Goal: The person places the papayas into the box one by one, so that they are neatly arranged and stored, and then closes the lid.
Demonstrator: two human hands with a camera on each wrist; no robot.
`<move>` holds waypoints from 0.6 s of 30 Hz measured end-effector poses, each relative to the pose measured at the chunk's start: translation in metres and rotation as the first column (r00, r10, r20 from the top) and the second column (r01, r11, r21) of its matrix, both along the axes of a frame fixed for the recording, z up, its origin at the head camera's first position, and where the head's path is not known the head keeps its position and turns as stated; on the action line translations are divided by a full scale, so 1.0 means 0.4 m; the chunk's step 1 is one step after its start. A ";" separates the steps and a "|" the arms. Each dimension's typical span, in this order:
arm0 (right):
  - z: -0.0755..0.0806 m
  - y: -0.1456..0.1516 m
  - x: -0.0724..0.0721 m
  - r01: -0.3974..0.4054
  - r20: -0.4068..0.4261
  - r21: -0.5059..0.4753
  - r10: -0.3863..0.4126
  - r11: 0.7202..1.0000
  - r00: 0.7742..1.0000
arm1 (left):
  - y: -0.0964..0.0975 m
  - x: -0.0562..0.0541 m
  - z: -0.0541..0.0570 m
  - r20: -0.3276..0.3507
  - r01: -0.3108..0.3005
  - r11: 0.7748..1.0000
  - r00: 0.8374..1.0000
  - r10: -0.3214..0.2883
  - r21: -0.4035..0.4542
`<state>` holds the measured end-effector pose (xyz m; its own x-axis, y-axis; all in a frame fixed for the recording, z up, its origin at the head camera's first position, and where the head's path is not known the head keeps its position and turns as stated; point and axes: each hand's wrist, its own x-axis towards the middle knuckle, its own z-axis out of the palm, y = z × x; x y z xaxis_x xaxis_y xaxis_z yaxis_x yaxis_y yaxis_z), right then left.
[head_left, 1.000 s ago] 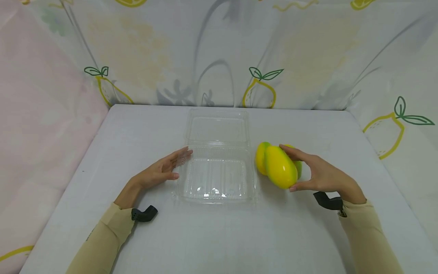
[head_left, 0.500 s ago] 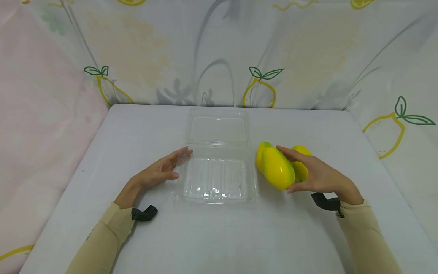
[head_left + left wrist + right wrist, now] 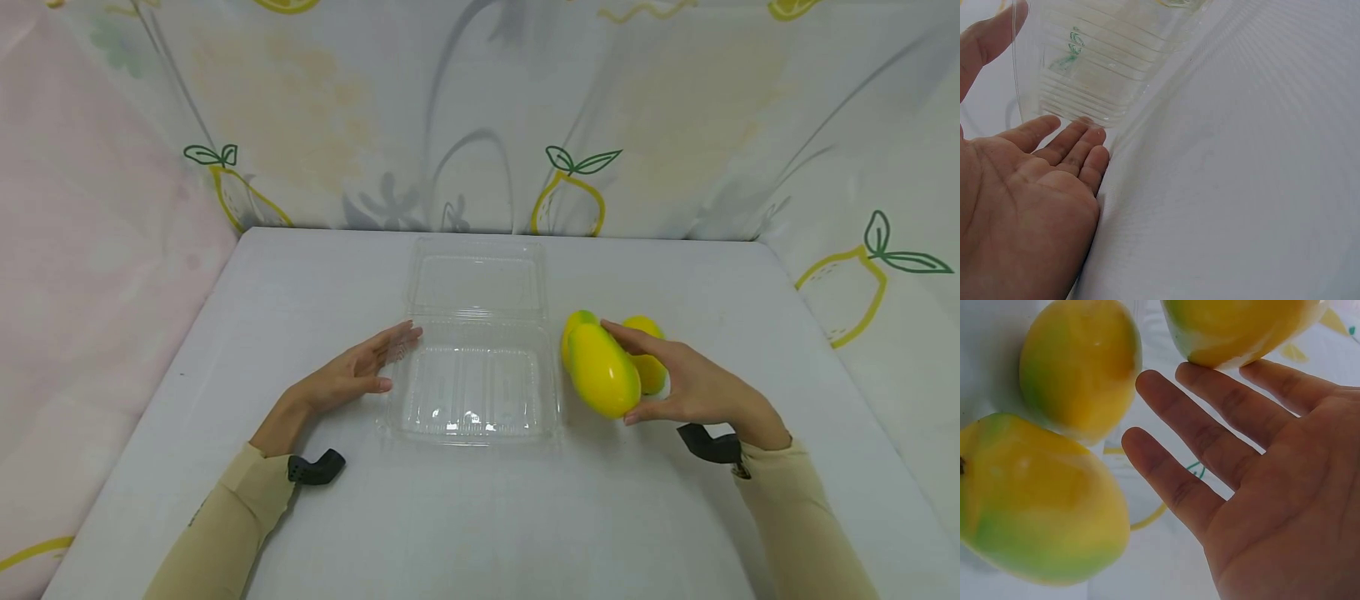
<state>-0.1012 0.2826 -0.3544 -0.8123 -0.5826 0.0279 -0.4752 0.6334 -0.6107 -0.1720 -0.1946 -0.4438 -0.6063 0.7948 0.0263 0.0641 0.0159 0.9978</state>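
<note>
A clear plastic clamshell container (image 3: 474, 392) lies on the table with its lid (image 3: 480, 279) folded back. My left hand (image 3: 345, 382) is at its left wall, fingers extended and the fingertips against the plastic in the left wrist view. To the container's right, my right hand (image 3: 705, 385) holds a yellow-green mango (image 3: 604, 371) between thumb and fingers. Two more mangoes lie behind it: one mango (image 3: 573, 329) partly hidden by the held one, another mango (image 3: 643, 326) partly covered by my fingers. Both show at left in the right wrist view, with the held mango (image 3: 1235, 328) at the top.
The white table (image 3: 480, 517) runs back to a hanging cloth (image 3: 390, 108) printed with lemons. Black wrist mounts (image 3: 317, 468) jut out from both sleeves, close over the table.
My right hand has shifted slightly left with the mango, toward the container. The mango behind my fingers has rocked right and back. My left hand and the container have stayed still.
</note>
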 end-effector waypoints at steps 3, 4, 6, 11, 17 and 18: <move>0.000 -0.002 0.001 -0.005 -0.001 -0.002 0.005 1.000 1.000 | 0.000 0.000 0.001 -0.003 -0.001 1.000 1.000 0.001 0.000; 0.000 -0.002 0.001 -0.006 0.000 -0.004 0.006 1.000 1.000 | 0.000 0.001 0.002 -0.002 -0.003 1.000 1.000 0.003 -0.001; 0.000 -0.003 0.001 -0.010 -0.001 -0.004 0.010 1.000 1.000 | 0.000 0.001 0.001 -0.005 -0.002 1.000 1.000 0.002 0.000; 0.002 -0.008 0.003 -0.006 0.010 -0.002 0.006 1.000 1.000 | 0.000 0.001 0.003 -0.008 0.001 1.000 1.000 -0.001 0.002; 0.005 -0.016 0.008 0.015 0.013 0.003 -0.015 1.000 1.000 | 0.000 0.001 0.002 -0.016 0.002 1.000 1.000 -0.002 0.001; 0.006 -0.016 0.008 0.020 0.014 0.003 -0.020 1.000 1.000 | -0.001 0.000 0.001 -0.017 0.003 1.000 1.000 -0.003 0.002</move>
<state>-0.0978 0.2761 -0.3521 -0.8239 -0.5665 0.0148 -0.4540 0.6441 -0.6156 -0.1718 -0.1949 -0.4433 -0.6035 0.7964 0.0382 0.0815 0.0139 0.9966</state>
